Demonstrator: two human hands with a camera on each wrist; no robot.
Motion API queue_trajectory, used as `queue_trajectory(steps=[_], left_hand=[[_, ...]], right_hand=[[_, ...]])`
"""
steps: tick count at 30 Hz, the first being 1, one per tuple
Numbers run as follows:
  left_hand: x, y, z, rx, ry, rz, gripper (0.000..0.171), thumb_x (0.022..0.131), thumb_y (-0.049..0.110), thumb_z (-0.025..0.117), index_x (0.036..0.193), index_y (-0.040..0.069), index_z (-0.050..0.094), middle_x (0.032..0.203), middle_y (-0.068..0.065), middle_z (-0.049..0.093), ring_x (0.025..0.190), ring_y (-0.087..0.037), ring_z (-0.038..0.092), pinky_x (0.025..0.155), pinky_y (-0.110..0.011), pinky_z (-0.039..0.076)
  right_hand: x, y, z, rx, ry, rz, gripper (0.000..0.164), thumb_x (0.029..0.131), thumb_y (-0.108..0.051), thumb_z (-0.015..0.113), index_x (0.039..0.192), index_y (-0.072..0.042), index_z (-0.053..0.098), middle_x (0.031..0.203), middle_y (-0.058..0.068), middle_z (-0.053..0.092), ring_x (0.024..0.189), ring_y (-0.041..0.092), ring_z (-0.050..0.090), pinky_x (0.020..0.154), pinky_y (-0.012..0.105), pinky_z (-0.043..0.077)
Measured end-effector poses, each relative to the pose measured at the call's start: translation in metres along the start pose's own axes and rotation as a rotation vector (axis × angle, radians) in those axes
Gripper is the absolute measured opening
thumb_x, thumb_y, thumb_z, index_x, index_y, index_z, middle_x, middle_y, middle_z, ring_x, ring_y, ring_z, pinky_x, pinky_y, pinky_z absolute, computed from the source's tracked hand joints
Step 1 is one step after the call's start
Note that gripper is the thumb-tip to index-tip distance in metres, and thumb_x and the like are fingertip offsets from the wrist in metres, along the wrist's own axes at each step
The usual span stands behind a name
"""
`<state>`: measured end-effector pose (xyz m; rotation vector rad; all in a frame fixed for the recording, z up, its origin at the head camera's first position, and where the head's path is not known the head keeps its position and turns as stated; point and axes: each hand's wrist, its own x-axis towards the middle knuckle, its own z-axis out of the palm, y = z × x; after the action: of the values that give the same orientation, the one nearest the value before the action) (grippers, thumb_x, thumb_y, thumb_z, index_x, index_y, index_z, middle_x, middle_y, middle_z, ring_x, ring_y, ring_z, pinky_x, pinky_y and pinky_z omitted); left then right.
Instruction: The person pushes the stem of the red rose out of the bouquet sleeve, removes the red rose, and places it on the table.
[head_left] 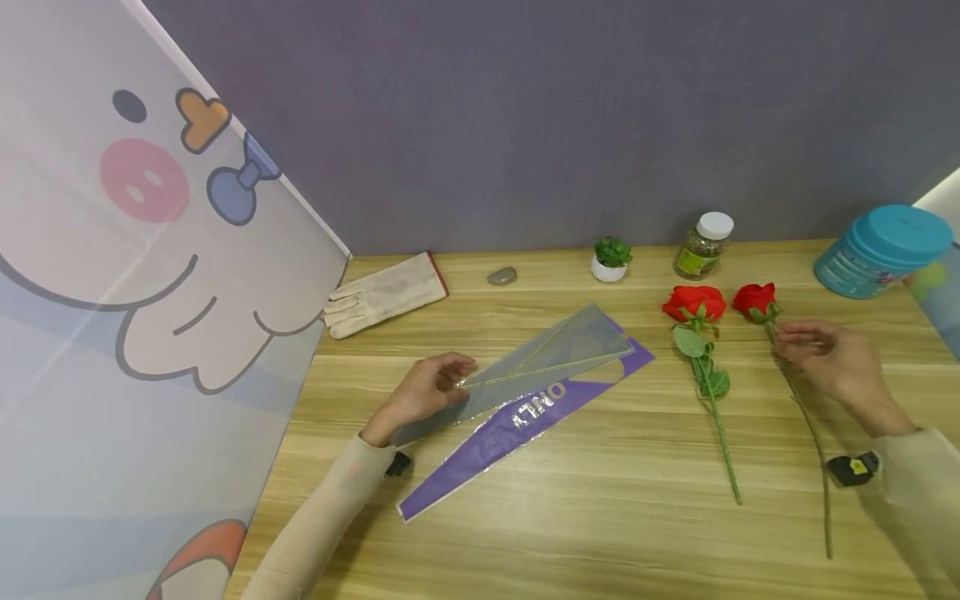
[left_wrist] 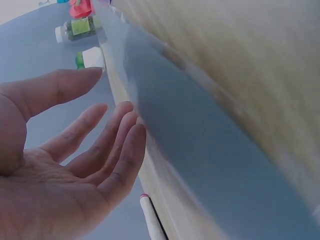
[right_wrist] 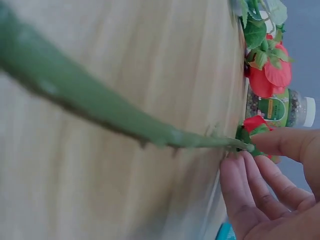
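Two red artificial roses lie on the right part of the table. My right hand (head_left: 832, 362) pinches the thin stem of the right rose (head_left: 754, 300) just below its bloom; in the right wrist view its green stem (right_wrist: 165, 137) runs up to the fingertips. The left rose (head_left: 696, 305), with green leaves, lies alongside. A flat clear plastic flower sleeve (head_left: 517, 367) with a purple printed panel (head_left: 487, 450) lies slantwise left of the roses. My left hand (head_left: 423, 387) is at the sleeve's left edge, its thumb and fingers apart with nothing between them.
Along the back stand a small potted plant (head_left: 611, 260), a lidded jar (head_left: 703, 246) and a large blue tub (head_left: 881, 252). A work glove (head_left: 390, 296) and a grey stone (head_left: 502, 276) lie at the back left. Walls (head_left: 525, 125) border the table at the back and left.
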<state>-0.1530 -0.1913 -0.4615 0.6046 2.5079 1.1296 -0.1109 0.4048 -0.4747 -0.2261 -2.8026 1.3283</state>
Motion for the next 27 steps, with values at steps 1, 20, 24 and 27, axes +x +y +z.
queue_trajectory(steps=[1, 20, 24, 27], left_hand=[[0.0, 0.0, 0.0, -0.002, 0.002, 0.004, 0.047, 0.089, -0.002, 0.077, 0.134, 0.0, 0.064, 0.122, -0.021, 0.072, 0.109, -0.035, 0.069, 0.094, -0.044, 0.061], [0.003, 0.02, 0.005, 0.093, 0.14, 0.3, 0.057, 0.096, 0.014, 0.077, 0.146, 0.0, 0.055, 0.149, -0.017, 0.06, 0.139, -0.036, 0.057, 0.115, -0.052, 0.048], [0.005, 0.029, 0.01, 0.18, 0.174, 0.419, 0.061, 0.095, 0.021, 0.079, 0.148, 0.004, 0.054, 0.153, -0.017, 0.057, 0.144, -0.034, 0.053, 0.121, -0.049, 0.044], [0.005, 0.036, 0.013, 0.262, 0.189, 0.471, 0.066, 0.093, 0.028, 0.081, 0.149, 0.008, 0.053, 0.158, -0.016, 0.051, 0.149, -0.036, 0.046, 0.123, -0.052, 0.039]], right_hand=[[0.0, -0.001, -0.001, -0.01, -0.003, -0.009, 0.027, 0.1, -0.016, 0.069, 0.121, -0.001, 0.064, 0.088, -0.049, 0.056, 0.073, -0.023, 0.057, 0.061, 0.007, 0.048], [-0.023, -0.099, 0.025, -0.339, 0.128, -0.465, 0.045, 0.086, -0.014, 0.084, 0.125, 0.002, 0.068, 0.111, 0.027, 0.076, 0.088, 0.033, 0.076, 0.072, 0.001, 0.045], [-0.03, -0.119, 0.044, -0.386, 0.129, -0.588, 0.056, 0.078, -0.021, 0.091, 0.125, 0.0, 0.068, 0.112, 0.022, 0.076, 0.09, 0.042, 0.074, 0.072, 0.04, 0.06], [-0.035, -0.131, 0.057, -0.401, 0.106, -0.663, 0.066, 0.076, -0.025, 0.092, 0.131, -0.001, 0.066, 0.123, 0.02, 0.072, 0.102, 0.043, 0.071, 0.068, 0.058, 0.059]])
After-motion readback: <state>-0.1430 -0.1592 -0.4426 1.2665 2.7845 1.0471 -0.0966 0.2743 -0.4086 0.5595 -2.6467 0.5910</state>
